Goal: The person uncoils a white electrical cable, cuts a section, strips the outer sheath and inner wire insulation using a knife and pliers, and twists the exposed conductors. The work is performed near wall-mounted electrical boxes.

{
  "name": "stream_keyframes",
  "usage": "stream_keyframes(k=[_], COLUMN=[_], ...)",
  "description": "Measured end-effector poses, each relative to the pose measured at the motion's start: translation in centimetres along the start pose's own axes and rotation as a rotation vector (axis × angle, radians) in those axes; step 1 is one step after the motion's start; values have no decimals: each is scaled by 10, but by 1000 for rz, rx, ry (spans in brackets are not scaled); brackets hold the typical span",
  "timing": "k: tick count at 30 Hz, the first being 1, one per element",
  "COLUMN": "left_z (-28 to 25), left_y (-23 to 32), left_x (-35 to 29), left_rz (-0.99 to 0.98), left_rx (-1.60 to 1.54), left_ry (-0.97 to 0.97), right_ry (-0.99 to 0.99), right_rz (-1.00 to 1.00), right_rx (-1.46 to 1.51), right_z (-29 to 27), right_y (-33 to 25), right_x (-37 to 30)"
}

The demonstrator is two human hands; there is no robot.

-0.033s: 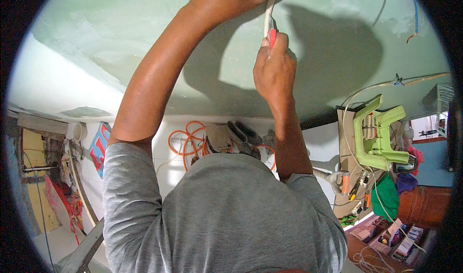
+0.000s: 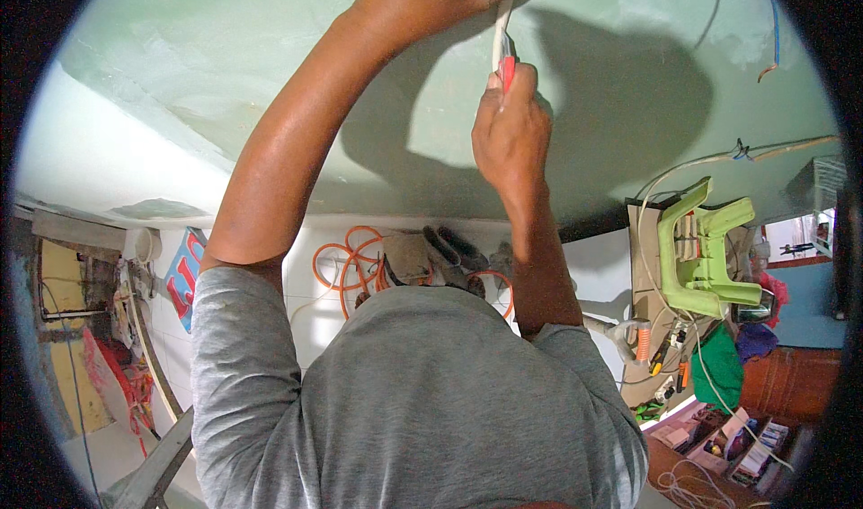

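Observation:
A white cable (image 2: 497, 46) comes down in front of the green wall (image 2: 288, 50). My left hand (image 2: 427, 1) is closed around its upper part, the fingers partly cut off by the top edge of the view. Below, my right hand (image 2: 512, 136) is closed on a red-handled tool (image 2: 509, 71). The tool's narrow metal end lies along the cable, seemingly touching it; its exact kind cannot be told. My right thumb is up against the cable's lower part.
At right, a blue wire (image 2: 775, 32) with a bare copper end hangs by the wall. A light-green plastic stool (image 2: 710, 248), hand tools and a green cloth (image 2: 717, 365) are below it. Behind my body lies an orange hose (image 2: 328, 275); a wooden beam (image 2: 153, 352) leans at left.

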State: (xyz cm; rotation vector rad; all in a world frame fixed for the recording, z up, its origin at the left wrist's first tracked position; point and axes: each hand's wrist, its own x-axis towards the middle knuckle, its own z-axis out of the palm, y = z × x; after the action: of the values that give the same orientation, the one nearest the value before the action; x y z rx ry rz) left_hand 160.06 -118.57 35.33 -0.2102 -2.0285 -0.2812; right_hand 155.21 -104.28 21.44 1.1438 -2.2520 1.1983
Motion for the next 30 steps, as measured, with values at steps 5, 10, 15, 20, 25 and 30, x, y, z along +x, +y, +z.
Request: stream_keyframes(k=[5,10,15,20,25,30], left_z=[1,1,2,4,3,6], left_y=[-5,-2,-2,-5,-5,1], left_x=[0,0,0,0,0,-2], left_rz=[46,31,7,15,68,-27], left_rx=[-8,-8,-45,-14,46,23], left_ry=[10,4,0,-3,1,4], right_ry=[-25,-47,-72,-103,-103,-93], right_rz=[46,61,92,118,102,56], right_rx=[19,3,-9,-13,-16,-35], right_z=[0,5,8,11,12,15], right_y=[-1,8,13,21,25,32], right_x=[-4,-11,-16,-23,-28,-30])
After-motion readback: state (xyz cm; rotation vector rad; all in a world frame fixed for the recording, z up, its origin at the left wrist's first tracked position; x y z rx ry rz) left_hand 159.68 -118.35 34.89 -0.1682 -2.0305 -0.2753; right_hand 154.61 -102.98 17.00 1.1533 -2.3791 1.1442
